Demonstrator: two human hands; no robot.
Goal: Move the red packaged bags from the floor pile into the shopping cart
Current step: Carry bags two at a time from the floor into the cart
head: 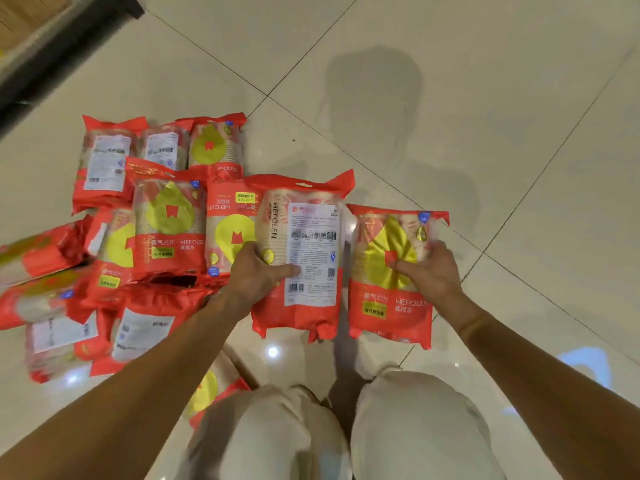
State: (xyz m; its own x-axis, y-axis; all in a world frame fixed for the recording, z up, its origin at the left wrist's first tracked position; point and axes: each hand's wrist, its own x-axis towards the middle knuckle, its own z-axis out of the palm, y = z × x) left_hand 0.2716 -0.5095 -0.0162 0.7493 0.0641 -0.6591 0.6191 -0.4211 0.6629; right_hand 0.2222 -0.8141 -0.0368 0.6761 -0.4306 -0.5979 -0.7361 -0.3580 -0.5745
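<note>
Gripped a bag in each hand, both held above the floor (450, 116) by the look of it, in front of the knees (277, 427). Wrapped the left hand (258, 271) round the left edge of the label bag (311, 244), thumb laid across its white label, fingers hidden behind. Clamped the right hand (429, 271) on the right side of the emblem bag (384, 306), fingers bent over its yellow emblem. Held the pair upright, side by side, just apart. Saw no cart anywhere in view, so could not tell what lay in it. Judged the job far from done: a dozen or so red bags heaped and overlapping in the pile (156, 230) to the left, one more poking out beside the left knee. Left to do: carrying this pair to the cart, dropping them in, then clearing the rest.
</note>
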